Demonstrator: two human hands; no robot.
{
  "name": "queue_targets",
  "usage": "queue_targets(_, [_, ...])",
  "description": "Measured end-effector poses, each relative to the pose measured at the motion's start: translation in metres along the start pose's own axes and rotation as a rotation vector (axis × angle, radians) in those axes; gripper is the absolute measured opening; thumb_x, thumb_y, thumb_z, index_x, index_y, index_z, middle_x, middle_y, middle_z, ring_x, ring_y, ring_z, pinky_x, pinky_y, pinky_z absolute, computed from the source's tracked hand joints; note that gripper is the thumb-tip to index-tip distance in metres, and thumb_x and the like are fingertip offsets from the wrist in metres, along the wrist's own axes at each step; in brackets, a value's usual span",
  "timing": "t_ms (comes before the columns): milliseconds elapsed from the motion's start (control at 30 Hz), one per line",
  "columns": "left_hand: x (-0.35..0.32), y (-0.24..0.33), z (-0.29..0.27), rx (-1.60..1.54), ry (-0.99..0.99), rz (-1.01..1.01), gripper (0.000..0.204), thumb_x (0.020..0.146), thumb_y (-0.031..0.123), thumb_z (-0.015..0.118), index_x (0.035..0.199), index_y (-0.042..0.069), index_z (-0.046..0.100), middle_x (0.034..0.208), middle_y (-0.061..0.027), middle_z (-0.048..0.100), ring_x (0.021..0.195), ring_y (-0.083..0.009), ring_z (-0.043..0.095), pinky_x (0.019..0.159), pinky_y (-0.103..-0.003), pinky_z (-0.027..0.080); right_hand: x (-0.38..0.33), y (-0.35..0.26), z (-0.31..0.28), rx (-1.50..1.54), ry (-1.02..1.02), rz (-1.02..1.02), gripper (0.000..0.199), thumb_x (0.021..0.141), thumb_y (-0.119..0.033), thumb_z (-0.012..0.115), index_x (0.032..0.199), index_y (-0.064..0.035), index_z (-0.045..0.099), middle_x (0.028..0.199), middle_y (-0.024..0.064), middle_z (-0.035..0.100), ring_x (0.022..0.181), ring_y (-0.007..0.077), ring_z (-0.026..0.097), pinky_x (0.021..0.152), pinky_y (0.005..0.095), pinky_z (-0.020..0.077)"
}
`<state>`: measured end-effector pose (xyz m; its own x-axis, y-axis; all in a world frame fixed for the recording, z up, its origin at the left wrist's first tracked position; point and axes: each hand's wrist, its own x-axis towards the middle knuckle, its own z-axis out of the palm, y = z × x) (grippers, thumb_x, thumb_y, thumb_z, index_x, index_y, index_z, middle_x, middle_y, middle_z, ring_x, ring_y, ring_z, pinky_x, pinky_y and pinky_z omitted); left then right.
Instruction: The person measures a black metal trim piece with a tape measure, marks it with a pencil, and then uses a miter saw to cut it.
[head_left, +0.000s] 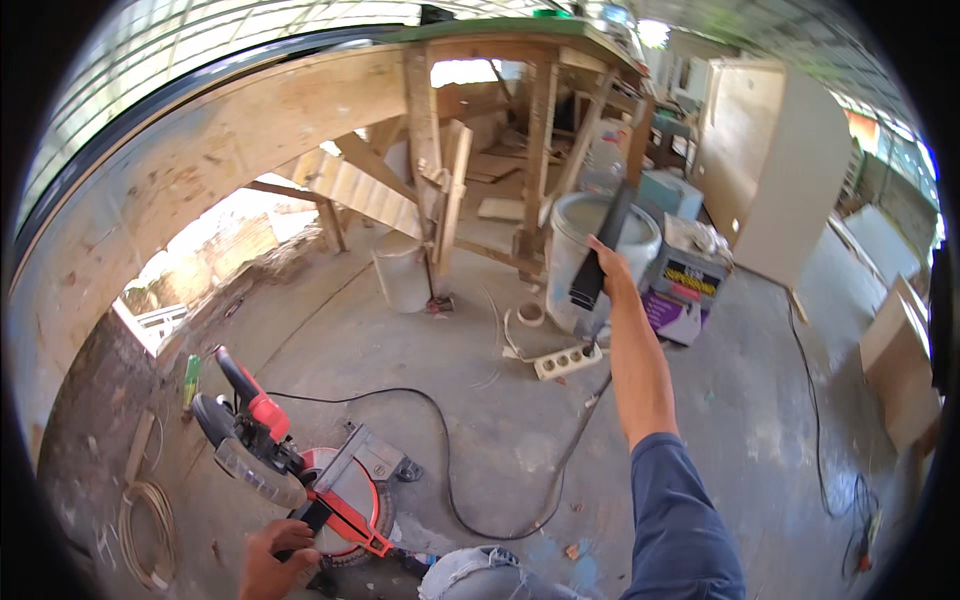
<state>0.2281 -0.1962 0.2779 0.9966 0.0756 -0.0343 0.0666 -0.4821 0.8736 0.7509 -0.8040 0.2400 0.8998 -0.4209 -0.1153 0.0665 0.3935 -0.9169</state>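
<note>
My right arm reaches ahead, with my right hand closed around a long black hollow bar. The bar slants up over a white plastic bucket; I cannot tell whether it touches the rim. At the lower left, a red and black miter saw sits low with its head and handle up on the left. Beside its front edge my left hand is closed on a short black bar that lies against the saw's fence and base. Part of that bar is hidden by my fingers and the saw.
A black cord curves across the concrete floor to a white power strip. A tape roll, a paint box and a white pail stand near a wooden workbench. Coiled hose lies left; a tall cabinet stands right.
</note>
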Motion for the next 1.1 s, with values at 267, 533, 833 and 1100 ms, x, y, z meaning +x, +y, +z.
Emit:
queue_targets(267, [-0.013,0.008,-0.006,-0.153,0.133,-0.037,0.056,0.089,0.044,0.081,0.112,-0.005,0.066,0.098,-0.0124,0.074,0.090,-0.0235,0.076,0.079,-0.035,0.059,0.013,0.008,-0.045,0.043,-0.091,-0.099,0.063,0.093,-0.045,0.073,0.124,0.0084,0.063,0.104,0.0175,0.072,0.083,0.0314,0.072,0.075,0.0419,0.0594])
queue_targets(533, [-0.035,0.006,-0.057,0.091,0.119,-0.052,0.062,0.085,0.048,0.083,0.116,-0.004,0.068,0.100,-0.0109,0.075,0.093,-0.0181,0.074,0.087,-0.033,0.057,-0.126,0.127,-0.057,0.147,-0.057,0.138,0.059,0.100,-0.061,0.052,0.108,-0.0044,0.067,0.086,0.0062,0.068,0.074,0.0203,0.066,0.065,0.0344,0.0537])
queue_targets(833, [-0.104,-0.101,-0.090,-0.043,0.366,-0.308,0.032,0.093,0.024,0.079,0.110,-0.002,0.070,0.094,-0.0075,0.074,0.086,-0.0128,0.070,0.081,-0.029,0.056,-0.382,0.300,-0.044,-0.579,-0.548,0.240,0.018,0.101,-0.019,0.063,0.099,-0.0034,0.071,0.081,0.0041,0.071,0.067,0.0103,0.063,0.060,0.0262,0.0493])
queue_targets(1100, [-0.232,-0.304,-0.065,-0.538,1.189,-0.863,0.048,0.093,0.040,0.076,0.121,0.002,0.064,0.101,-0.0099,0.071,0.083,-0.0213,0.071,0.070,-0.034,0.056,-0.498,0.358,0.120,-0.678,-1.181,-0.077,0.018,0.095,-0.016,0.070,0.103,-0.0002,0.071,0.091,0.0176,0.072,0.080,0.0254,0.071,0.073,0.0380,0.0540])
